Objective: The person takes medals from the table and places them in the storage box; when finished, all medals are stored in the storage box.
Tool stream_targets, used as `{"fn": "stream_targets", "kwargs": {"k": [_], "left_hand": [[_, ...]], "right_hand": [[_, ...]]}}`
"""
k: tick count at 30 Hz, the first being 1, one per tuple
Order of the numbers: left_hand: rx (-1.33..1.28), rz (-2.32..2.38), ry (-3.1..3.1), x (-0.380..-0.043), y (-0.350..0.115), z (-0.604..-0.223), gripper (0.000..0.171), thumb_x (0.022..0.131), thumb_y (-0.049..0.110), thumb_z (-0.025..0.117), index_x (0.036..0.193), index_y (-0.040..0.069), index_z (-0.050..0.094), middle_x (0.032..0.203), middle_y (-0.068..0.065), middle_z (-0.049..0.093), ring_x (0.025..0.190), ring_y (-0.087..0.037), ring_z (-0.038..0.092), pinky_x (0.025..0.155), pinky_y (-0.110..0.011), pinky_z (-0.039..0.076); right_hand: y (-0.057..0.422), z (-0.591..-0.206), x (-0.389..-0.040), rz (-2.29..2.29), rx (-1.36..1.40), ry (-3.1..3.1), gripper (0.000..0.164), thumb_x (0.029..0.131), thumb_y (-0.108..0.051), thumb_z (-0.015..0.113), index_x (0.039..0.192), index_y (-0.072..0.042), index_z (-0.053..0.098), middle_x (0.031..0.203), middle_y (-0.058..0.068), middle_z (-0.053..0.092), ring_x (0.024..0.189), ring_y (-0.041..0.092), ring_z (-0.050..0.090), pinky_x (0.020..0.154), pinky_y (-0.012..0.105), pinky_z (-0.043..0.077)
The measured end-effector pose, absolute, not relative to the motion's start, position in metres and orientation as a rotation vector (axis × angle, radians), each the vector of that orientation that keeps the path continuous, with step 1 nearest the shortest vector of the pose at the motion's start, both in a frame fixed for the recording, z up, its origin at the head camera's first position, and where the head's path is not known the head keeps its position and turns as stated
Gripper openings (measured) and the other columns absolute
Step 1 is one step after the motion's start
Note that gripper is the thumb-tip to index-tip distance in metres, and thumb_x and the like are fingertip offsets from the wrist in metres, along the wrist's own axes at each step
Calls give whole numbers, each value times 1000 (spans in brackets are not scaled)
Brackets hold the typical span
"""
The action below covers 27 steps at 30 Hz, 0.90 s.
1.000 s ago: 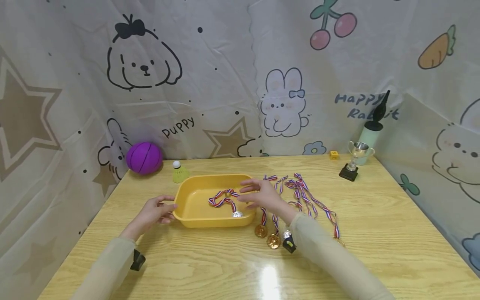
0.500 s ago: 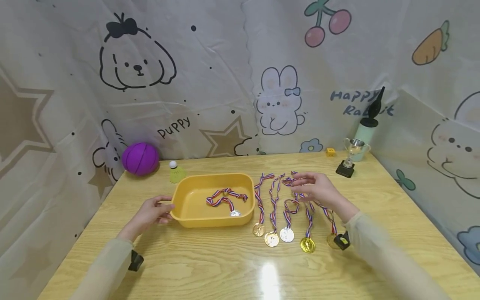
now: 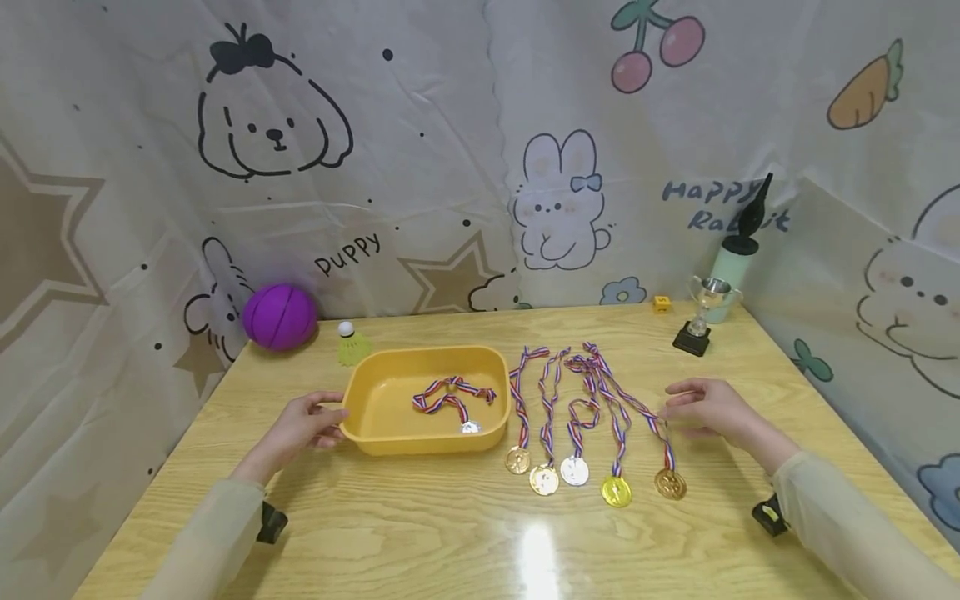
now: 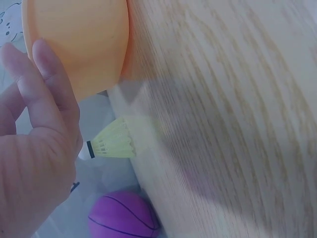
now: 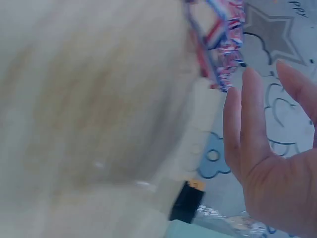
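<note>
My left hand (image 3: 303, 429) is at the left end of a yellow plastic tub (image 3: 427, 444), its fingertips right at the rim. In the left wrist view the fingers (image 4: 49, 79) look fairly straight against the tub's outer wall (image 4: 99, 49). Inside the tub lies a silver medal (image 3: 470, 427) on a striped ribbon (image 3: 431, 407). My right hand (image 3: 712, 410) holds nothing, its fingers loosely extended above the table. Nearest to it is a bronze-coloured medal (image 3: 670, 484), rightmost in a row with a gold medal (image 3: 617, 492), a silver medal (image 3: 575, 471) and others.
A purple ball (image 3: 281, 317) and a yellow shuttlecock (image 3: 352, 344) sit at the back left. At the back right stand a trophy cup (image 3: 705, 312), a pale green cylinder (image 3: 730, 268) with a black top and a small yellow cube (image 3: 661, 304). A printed curtain (image 3: 450, 167) hangs behind.
My right hand has moved from over the tub, across the row of medals, to the right of them. My left hand has stayed at the tub's left rim.
</note>
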<state>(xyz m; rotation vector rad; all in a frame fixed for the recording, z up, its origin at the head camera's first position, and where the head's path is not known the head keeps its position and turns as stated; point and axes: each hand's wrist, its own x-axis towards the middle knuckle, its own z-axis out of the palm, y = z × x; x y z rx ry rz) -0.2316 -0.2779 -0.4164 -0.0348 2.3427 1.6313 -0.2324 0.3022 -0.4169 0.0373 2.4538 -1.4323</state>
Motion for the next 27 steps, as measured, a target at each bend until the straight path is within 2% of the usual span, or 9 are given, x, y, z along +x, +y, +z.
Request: {"fn": "stream_targets", "kwargs": {"k": [6, 16, 23, 27], "left_hand": [[-47, 1630, 2334, -231, -278, -417, 55, 97, 15, 56, 141, -9, 31, 84, -4, 59, 67, -7, 63, 58, -17, 55], [-40, 1611, 2338, -233, -277, -416, 54, 98, 16, 55, 140, -9, 32, 86, -5, 58, 68, -7, 63, 59, -18, 55], [-22, 1606, 2348, -233, -277, -417, 54, 98, 17, 55, 140, -10, 32, 87, -5, 61, 69, -7, 63, 60, -18, 55], [-38, 1592, 2364, -232, -277, -418, 54, 98, 18, 55, 139, -10, 33, 87, -5, 61, 70, -7, 62, 59, -18, 55]], "right_hand": [[307, -429, -227, -1407, 79, 2447, 67, 86, -19, 71, 133, 14, 38, 119, 26, 55, 85, 8, 60, 70, 35, 60], [302, -437, -224, -1388, 106, 2422, 67, 82, -19, 74, 130, 15, 41, 108, 15, 60, 86, 11, 60, 72, 37, 60], [297, -438, -216, -1350, 77, 2474, 68, 78, -16, 78, 127, 15, 43, 106, 17, 56, 83, 15, 59, 70, 35, 60], [292, -439, -212, -1340, 68, 2498, 65, 76, -13, 79, 124, 14, 45, 98, 13, 54, 79, 16, 58, 67, 35, 60]]}}
